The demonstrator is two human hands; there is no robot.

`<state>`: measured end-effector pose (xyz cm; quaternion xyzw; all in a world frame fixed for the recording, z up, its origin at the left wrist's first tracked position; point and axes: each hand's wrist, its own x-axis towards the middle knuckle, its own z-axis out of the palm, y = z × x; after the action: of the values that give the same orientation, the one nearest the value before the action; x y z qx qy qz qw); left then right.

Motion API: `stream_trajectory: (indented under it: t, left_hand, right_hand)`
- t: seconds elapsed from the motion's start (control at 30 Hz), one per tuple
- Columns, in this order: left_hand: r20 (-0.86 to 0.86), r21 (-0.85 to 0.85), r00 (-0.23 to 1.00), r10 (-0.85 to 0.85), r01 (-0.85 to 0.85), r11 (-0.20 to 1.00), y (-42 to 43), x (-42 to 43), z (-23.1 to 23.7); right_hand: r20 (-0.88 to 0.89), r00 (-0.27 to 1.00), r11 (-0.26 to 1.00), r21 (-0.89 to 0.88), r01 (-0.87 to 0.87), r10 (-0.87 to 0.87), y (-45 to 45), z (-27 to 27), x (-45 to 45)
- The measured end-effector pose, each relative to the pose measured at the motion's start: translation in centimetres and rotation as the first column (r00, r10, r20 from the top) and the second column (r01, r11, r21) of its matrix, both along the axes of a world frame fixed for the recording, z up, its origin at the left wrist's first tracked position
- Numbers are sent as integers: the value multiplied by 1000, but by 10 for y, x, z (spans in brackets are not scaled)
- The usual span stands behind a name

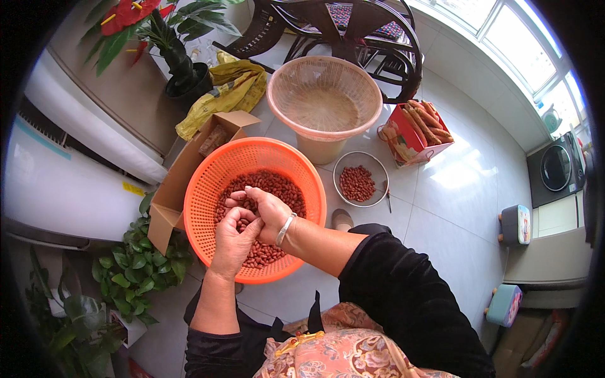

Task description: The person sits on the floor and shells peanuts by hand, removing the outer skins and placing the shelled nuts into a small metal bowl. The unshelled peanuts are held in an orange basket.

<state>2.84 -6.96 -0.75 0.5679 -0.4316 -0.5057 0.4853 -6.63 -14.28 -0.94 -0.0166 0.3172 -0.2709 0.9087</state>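
Note:
An orange plastic colander basket (198, 198) holds many small reddish-brown nuts or beans (264, 255), perhaps red-skinned peanuts. Both hands are over it, touching each other. My right hand (270, 210), with a pale bangle (285, 229) at the wrist, is cupped with its fingers curled. The thumb and forefinger of my left hand (236, 234) meet at the right palm. What lies between the fingers of either hand is too small or hidden to tell. A round mesh sieve (381, 179) with a smaller heap of the same red pieces (357, 183) stands on the floor to the right.
Behind the colander stands a pale pink plastic basket (326, 134) on a bucket (321, 150). A red box (411, 153) of long orange-brown roots (425, 123) is right of it. An open cardboard box (172, 189) and leafy plants (137, 269) flank the left. A dark rattan chair (401, 52) stands behind.

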Motion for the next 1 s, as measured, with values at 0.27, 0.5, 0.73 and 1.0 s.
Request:
stream_trajectory:
  t: [0.27, 0.5, 0.73, 1.0]
  left_hand:
    - [-445, 119, 883, 149, -107, 987, 0, 9, 5]
    - [-420, 111, 882, 215, -185, 976, -1, 19, 9]
    - [-92, 53, 985, 143, -139, 989, -1, -5, -1]
    - [-602, 111, 786, 136, -87, 990, -2, 20, 6]
  right_hand:
    - [94, 992, 997, 12, 81, -82, -2, -10, 7]
    - [170, 980, 995, 18, 102, -104, -4, -13, 5]
    - [-11, 1000, 999, -50, 21, -21, 2, -3, 5]
    - [141, 989, 999, 7, 39, -39, -2, -6, 0]
